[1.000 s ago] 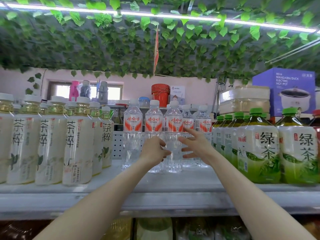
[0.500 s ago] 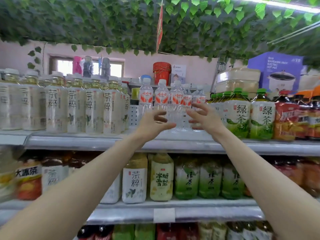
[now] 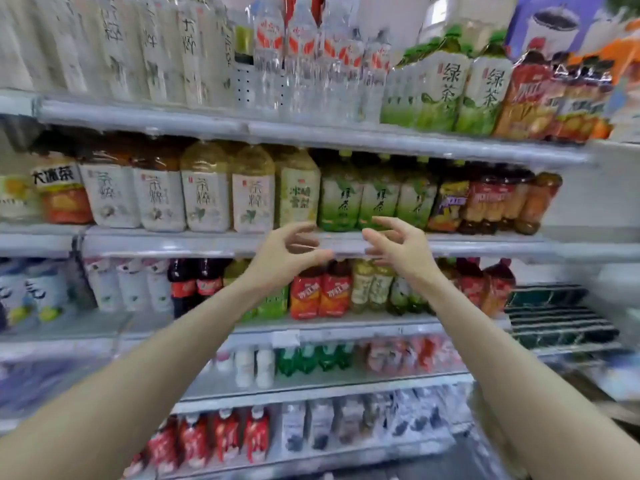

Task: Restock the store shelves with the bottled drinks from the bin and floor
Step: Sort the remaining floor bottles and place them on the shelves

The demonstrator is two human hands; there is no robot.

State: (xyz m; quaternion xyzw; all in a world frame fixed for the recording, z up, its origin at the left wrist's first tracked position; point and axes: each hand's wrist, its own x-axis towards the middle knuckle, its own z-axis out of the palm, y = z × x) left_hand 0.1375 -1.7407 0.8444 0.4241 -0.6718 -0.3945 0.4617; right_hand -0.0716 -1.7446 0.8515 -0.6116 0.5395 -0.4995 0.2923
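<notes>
Left hand and right hand, both empty with fingers loosely curled, are hovering just before the second shelf at its front edge. Bottled drinks are crowding it, the bin out of view. Likely best next: fetching bottles, gripping each mid-body.

You are facing the middle shelf: water bottles are standing above it, cola bottles below it.

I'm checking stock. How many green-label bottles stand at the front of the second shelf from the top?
3, side by side in the front row: left bottle, middle bottle, right bottle. More may stand hidden behind them.
</notes>
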